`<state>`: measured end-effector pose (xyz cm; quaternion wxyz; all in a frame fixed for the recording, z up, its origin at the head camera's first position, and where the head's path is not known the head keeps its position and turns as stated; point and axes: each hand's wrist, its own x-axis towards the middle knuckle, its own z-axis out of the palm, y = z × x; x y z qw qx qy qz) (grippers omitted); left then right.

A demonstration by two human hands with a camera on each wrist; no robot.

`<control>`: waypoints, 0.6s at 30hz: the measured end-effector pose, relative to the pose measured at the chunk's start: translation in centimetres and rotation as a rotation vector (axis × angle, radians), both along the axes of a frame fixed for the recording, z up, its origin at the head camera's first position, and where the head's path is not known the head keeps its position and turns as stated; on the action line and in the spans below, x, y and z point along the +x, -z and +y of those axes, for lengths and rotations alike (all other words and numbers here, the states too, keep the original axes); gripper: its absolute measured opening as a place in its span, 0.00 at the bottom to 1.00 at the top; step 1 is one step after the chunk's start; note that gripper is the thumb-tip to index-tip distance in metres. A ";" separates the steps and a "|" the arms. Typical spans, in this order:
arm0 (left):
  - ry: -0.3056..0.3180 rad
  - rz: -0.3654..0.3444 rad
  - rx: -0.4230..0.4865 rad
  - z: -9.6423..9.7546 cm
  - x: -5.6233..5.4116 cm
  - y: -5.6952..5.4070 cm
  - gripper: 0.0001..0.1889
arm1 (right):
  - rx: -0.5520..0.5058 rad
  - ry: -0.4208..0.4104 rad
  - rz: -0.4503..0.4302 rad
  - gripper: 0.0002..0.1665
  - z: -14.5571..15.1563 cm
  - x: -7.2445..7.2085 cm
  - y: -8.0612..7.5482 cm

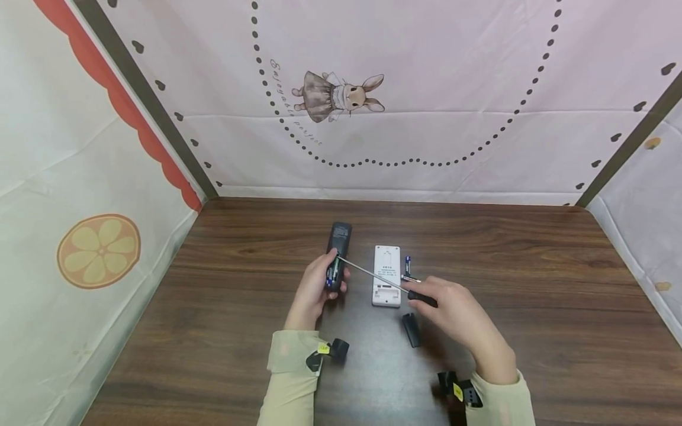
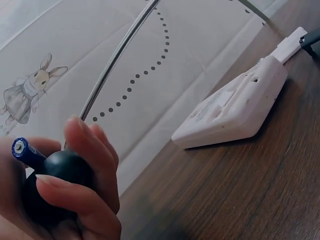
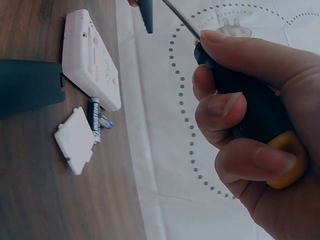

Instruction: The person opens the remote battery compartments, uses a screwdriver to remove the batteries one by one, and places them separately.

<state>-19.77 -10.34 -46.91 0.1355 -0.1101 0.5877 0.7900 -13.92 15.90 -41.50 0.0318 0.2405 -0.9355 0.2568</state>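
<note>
My left hand (image 1: pixel 311 290) grips a black remote control (image 1: pixel 339 236), its open battery compartment facing up. Batteries lie in that compartment, and one blue battery end (image 2: pixel 22 150) pokes up beside the fingers in the left wrist view. In my right hand (image 1: pixel 453 310) is a screwdriver (image 3: pixel 250 95) with a dark handle and yellow end. Its metal shaft slants left, and the tip meets the black remote at the upper end of the compartment. Exact contact at the tip is too small to make out. Between the hands lies a white remote control (image 1: pixel 386 260), back side up.
Right of the white remote are loose AAA batteries (image 3: pixel 94 120) and a white battery cover (image 3: pixel 76 142). A black battery cover (image 1: pixel 411 330) lies nearer the front. Patterned fabric walls (image 1: pixel 426 136) enclose the wooden table (image 1: pixel 533 284) at the back and sides.
</note>
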 end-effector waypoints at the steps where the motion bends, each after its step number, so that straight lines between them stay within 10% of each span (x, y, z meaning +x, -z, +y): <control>1: 0.007 -0.007 -0.019 0.0 0.0 0.0 0.25 | 0.015 -0.002 0.011 0.20 0.0 0.1 -0.1; 18: 0.094 -0.019 -0.052 0.0 0.1 0.3 0.18 | 0.072 0.004 0.105 0.22 -0.1 0.9 -1.2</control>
